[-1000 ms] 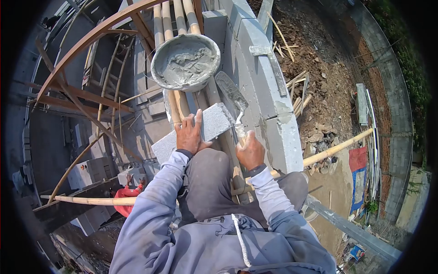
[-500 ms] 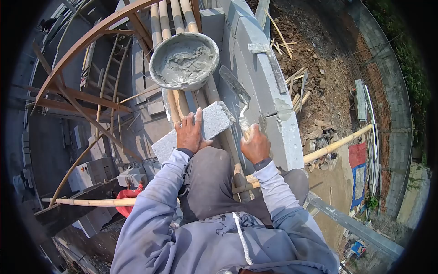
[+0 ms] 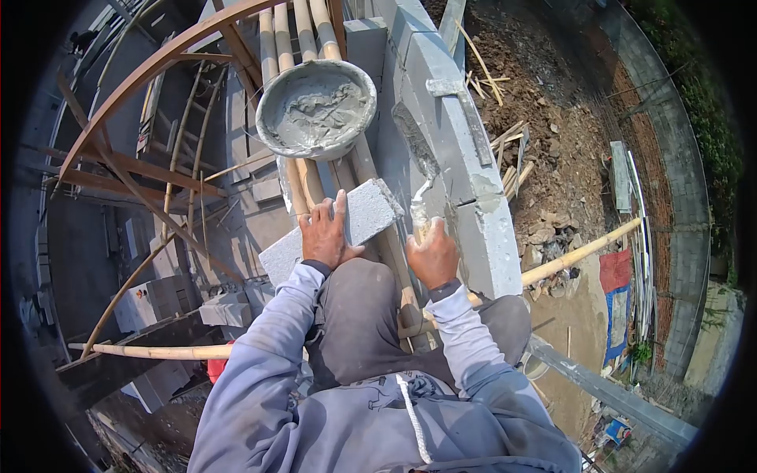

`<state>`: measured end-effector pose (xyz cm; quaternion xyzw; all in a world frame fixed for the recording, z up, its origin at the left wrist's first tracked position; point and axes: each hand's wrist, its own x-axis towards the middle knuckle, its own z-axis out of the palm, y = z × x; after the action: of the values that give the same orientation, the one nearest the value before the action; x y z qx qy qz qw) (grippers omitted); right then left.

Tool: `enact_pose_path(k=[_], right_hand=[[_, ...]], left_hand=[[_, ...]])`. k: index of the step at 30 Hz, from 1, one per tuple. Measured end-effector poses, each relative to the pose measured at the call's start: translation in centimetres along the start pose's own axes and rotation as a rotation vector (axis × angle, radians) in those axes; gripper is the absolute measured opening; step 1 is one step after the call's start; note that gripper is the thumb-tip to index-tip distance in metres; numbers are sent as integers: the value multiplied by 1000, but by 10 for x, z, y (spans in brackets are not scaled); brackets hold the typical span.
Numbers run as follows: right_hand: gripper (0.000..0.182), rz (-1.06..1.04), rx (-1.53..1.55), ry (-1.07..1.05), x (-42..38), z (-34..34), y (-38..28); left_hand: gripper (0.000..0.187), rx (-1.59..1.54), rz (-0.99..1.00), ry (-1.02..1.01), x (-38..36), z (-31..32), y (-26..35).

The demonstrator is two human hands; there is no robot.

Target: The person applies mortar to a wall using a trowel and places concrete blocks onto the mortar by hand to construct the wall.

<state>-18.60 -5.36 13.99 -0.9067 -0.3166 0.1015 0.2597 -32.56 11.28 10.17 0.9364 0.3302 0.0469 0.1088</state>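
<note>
Fingers splayed over its upper face, my left hand (image 3: 325, 236) grips a pale grey concrete block (image 3: 369, 211), which sits slanted over bamboo poles in front of my knee. The block's far end has a rough edge. My right hand (image 3: 434, 254) is wrapped round the handle of a trowel (image 3: 412, 135), its mortar-smeared blade pointing away from me beside the block wall (image 3: 497, 244). Beyond the block stands a round basin (image 3: 265, 126) of wet grey mortar (image 3: 319, 109).
A T-shaped grey tool (image 3: 471, 118) lies on the wall top. Bamboo poles (image 3: 286, 35) run under the basin. A curved brown frame (image 3: 130, 83) rises at left. Right of the wall the ground drops away to rubble (image 3: 544, 102), crossed by another bamboo pole (image 3: 583, 251).
My right hand has drawn slightly left, and the trowel blade has turned and shifted right, its mortar-covered face now showing. My left hand and the block have hardly moved.
</note>
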Motion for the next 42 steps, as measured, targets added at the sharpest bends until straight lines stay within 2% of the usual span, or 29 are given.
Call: enact_pose_path(k=[3, 6, 7, 8, 10, 12, 13, 14, 16, 19, 21, 23, 24, 26, 28, 29, 31, 32, 35, 38, 39, 40, 42], right_hand=[[42, -169, 241, 280, 12, -52, -22], [42, -86, 494, 361, -20, -24, -2], [42, -102, 477, 312, -36, 1, 14], [43, -103, 143, 131, -51, 25, 34], [44, 22, -37, -247, -61, 52, 56], [44, -16, -62, -161, -29, 42, 45], [43, 20, -86, -176, -52, 24, 36], [40, 2, -49, -96, -45, 14, 31], [35, -80, 61, 105, -22, -17, 14], [31, -128, 398, 230, -7, -69, -17], [30, -371, 95, 391, -18, -41, 2], [32, -141, 337, 319, -35, 1, 21], [36, 43, 21, -88, -49, 30, 46], [38, 88, -56, -277, -57, 52, 67], [39, 14, 283, -257, -11, 31, 44], [39, 41, 442, -285, -30, 16, 44], [34, -252, 363, -150, -3, -10, 40], [31, 229, 740, -188, 1, -42, 10], [24, 113, 894, 188, 16, -71, 13], [26, 374, 1016, 411, 11, -47, 25], [34, 482, 1016, 246, 1, -24, 30], [36, 426, 799, -259, -10, -2, 52], [27, 332, 553, -520, -17, 30, 78]], left_hand=[[125, -4, 3, -15, -8, 4, -1], [125, -12, 9, -19, -10, 5, -2], [126, -12, 9, -22, -10, 5, -4], [126, -17, 7, -27, -11, 5, -3], [127, -16, 2, -58, -23, 7, 0], [129, 4, 5, -8, -2, 6, -9], [129, -9, 6, -42, -19, 9, -6], [130, -21, 1, -6, -11, 11, -4], [128, -27, -29, -81, -19, 5, 1], [127, -8, -14, -63, -13, 3, -2], [127, -2, 11, -25, -11, 5, -2], [127, 3, 6, -32, -11, 4, -1], [127, 4, 1, -27, -10, 4, -1], [127, 1, -18, -87, -19, 6, 0], [127, 9, -24, -75, -10, 6, -5], [127, -5, -20, -103, -27, 5, -2], [129, -26, -15, -41, -10, 8, -3], [130, -26, -13, -51, -13, 8, -2], [130, -19, -23, -68, -9, 3, -2], [125, 1, -16, -56, -9, 2, 0], [125, -6, -27, -58, -9, 2, 0], [126, -13, -34, -62, -11, 3, 0], [127, -11, -27, -77, -8, 0, 1]])
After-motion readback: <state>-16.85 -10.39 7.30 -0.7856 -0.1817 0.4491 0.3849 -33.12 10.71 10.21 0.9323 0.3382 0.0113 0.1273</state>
